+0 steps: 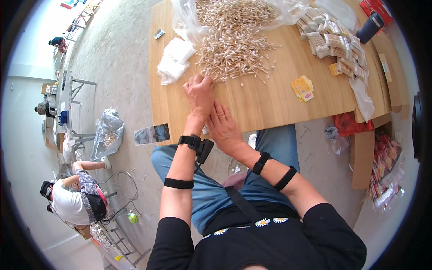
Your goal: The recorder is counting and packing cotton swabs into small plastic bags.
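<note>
A large heap of cotton swabs [234, 54] with pale sticks lies on the wooden table [265, 105] in front of me. At the heap's near left edge is my left hand [199, 93], its fingers curled in; what they hold is hidden. Just nearer to me, my right hand [223, 129] lies by the table's front edge with its fingers stretched out flat, the tips close to my left wrist. A few white swab ends [205, 129] peek out beside the right palm, and its thumb is hidden.
Clear plastic bags [173, 60] lie left of the heap. Yellow cards [303, 88] are at the right, before stacked packs of swabs [339, 47] and a dark bottle [370, 27]. A cardboard box [362, 159] stands below right. Another person [72, 200] sits at the lower left.
</note>
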